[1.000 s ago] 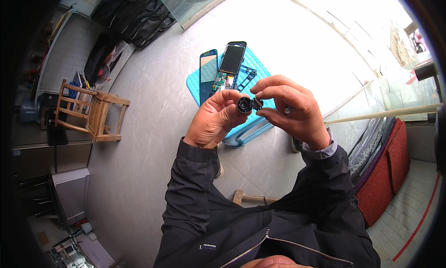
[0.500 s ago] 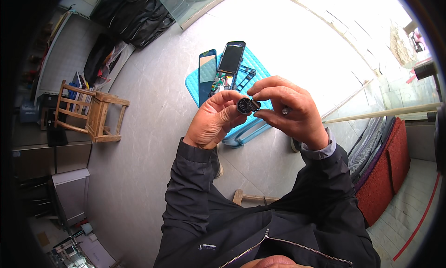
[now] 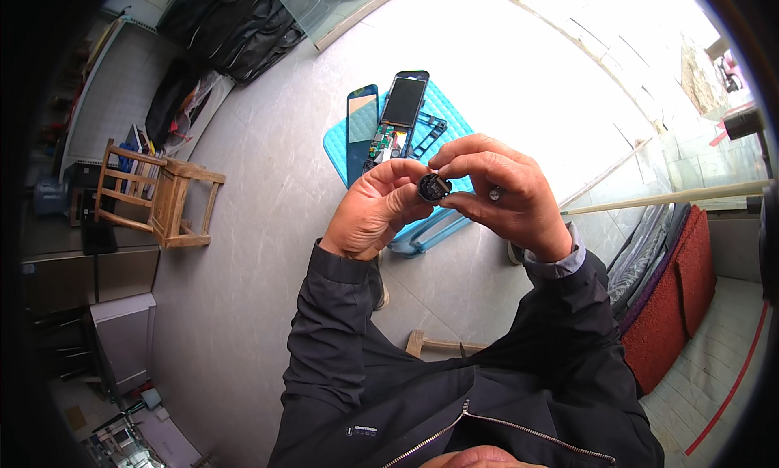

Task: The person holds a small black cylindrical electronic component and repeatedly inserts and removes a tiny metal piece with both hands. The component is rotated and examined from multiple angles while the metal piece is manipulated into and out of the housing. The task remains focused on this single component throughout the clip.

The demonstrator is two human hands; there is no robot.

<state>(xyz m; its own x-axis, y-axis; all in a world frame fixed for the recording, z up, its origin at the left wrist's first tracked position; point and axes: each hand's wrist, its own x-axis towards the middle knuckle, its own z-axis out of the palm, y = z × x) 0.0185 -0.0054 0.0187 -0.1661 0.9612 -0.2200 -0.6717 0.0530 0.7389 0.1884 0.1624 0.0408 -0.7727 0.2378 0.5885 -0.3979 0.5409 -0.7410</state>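
My left hand (image 3: 375,210) pinches a small round black part (image 3: 433,187) between thumb and fingers. From the other side, my right hand (image 3: 505,190) has thumb and forefinger closed on a small dark piece (image 3: 445,181) at the round part's upper right rim; fingertips hide some of it. Beyond the hands, on a light blue quilted-top stool (image 3: 448,111), lies an opened phone-like device (image 3: 404,103) with its screen and green circuit board (image 3: 380,146) exposed. A dark flat panel (image 3: 362,119) lies left of it, and a black frame piece (image 3: 428,135) right of it.
A small wooden chair (image 3: 174,200) stands on the grey tiled floor (image 3: 243,297) at left. Rolled carpets, one red (image 3: 673,297), lean at right. Black bags (image 3: 243,30) and a glass panel (image 3: 324,5) are at the back left. Part of a wooden stool (image 3: 438,345) shows below.
The small dark piece, earlier sticking out to the right of the round part, now lies over it. My right hand has shifted slightly left; the left hand has stayed nearly still.
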